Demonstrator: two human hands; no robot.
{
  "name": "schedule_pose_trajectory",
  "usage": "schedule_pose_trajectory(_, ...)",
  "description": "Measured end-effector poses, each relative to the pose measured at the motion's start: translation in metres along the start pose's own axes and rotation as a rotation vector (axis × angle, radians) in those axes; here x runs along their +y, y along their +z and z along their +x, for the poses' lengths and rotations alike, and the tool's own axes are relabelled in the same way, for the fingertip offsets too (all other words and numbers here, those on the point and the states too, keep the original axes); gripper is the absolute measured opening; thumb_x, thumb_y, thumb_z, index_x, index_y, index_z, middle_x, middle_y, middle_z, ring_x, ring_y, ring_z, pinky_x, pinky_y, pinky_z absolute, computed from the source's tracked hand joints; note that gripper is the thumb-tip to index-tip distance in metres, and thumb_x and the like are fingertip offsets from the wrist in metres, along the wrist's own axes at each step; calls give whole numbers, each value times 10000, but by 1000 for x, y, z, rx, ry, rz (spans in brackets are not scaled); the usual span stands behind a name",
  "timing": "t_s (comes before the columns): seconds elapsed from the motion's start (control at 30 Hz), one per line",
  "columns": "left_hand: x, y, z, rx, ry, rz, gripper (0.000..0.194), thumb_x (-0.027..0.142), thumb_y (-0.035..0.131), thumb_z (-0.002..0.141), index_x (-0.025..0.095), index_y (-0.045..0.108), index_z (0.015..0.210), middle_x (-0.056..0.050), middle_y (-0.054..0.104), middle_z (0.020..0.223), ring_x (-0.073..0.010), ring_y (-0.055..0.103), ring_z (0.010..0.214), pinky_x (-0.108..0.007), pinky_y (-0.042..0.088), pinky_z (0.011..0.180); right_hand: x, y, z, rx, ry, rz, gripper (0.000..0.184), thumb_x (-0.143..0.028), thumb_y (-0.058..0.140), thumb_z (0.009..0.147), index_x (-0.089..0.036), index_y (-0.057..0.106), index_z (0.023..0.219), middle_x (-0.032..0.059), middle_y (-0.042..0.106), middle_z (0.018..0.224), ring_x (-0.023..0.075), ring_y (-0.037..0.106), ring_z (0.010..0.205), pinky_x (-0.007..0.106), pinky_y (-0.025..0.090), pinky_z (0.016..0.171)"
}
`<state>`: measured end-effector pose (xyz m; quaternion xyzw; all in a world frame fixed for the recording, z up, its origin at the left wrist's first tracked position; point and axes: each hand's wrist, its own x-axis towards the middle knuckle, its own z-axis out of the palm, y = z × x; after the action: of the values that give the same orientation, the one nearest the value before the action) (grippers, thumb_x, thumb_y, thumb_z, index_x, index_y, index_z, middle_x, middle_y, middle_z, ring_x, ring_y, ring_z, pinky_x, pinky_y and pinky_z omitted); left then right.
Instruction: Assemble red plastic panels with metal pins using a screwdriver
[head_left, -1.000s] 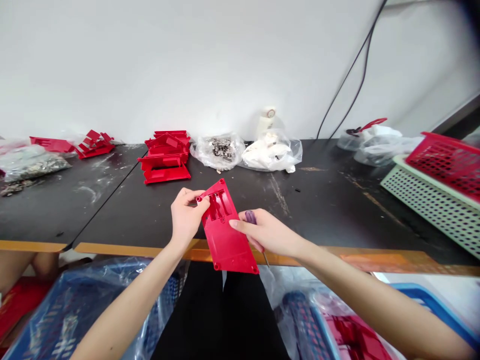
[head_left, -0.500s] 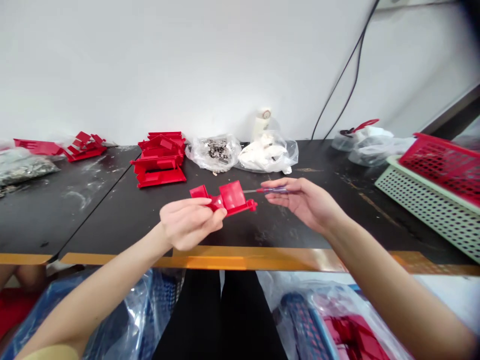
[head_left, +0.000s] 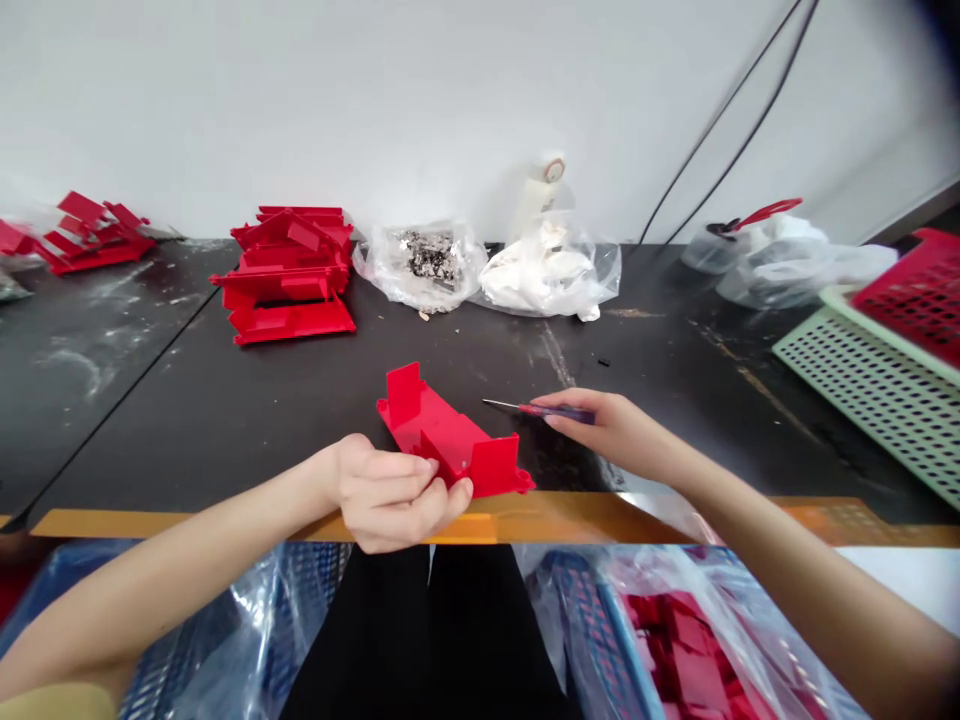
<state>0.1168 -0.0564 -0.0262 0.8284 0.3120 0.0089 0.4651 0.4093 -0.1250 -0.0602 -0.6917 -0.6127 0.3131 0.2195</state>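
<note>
My left hand (head_left: pixel 397 495) is closed on a red plastic part (head_left: pixel 450 435), a flat piece with upright tabs at both ends, tilted above the table's front edge. In my right hand (head_left: pixel 600 430) is a screwdriver (head_left: pixel 559 411) with a dark purplish handle and a red collar. Its thin metal shaft points left toward the red part, with a gap between them. Behind the left hand lies a pile of similar red plastic parts (head_left: pixel 292 275). A clear bag of small metal pieces (head_left: pixel 431 262) and a bag of white pieces (head_left: pixel 551 270) lie at the back.
A white bottle (head_left: pixel 541 190) stands by the wall. At right are plastic bags (head_left: pixel 802 260) and a pale green basket (head_left: pixel 862 375) under a red basket (head_left: pixel 915 300). Below the table edge, a blue crate (head_left: pixel 607 630) holds red parts. More red parts (head_left: pixel 97 235) lie far left.
The screwdriver has drawn away from the red part. My left hand has brought the part lower and turned it, showing its broad inner face. The head view has shifted as well.
</note>
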Motion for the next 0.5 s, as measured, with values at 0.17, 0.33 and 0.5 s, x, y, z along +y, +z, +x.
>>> schedule_pose_trajectory(0.17,-17,4,11,-1,141,-52,141,284,752,614,406,703,562,42,601,500,-196,637,471,-328,507,357,-41,-14,0,152,-182,81,322,-499,676,809,-237,765,974,64,743,957,212,648,845,312,506,726)
schedule_pose_trajectory(0.33,8,-2,17,-82,314,72,261,229,679,602,373,558,422,88,476,381,-127,492,331,-338,466,350,-75,-4,-8,-6,-492,304,101,-284,725,806,-276,790,884,-14,701,648,81,574,521,190,400,454)
schedule_pose_trajectory(0.5,-25,17,12,178,513,364,59,405,648,646,432,639,594,112,500,412,-170,583,480,-421,547,587,-68,13,1,-93,-644,469,125,-144,755,746,-238,782,823,-24,728,670,61,611,511,144,441,469)
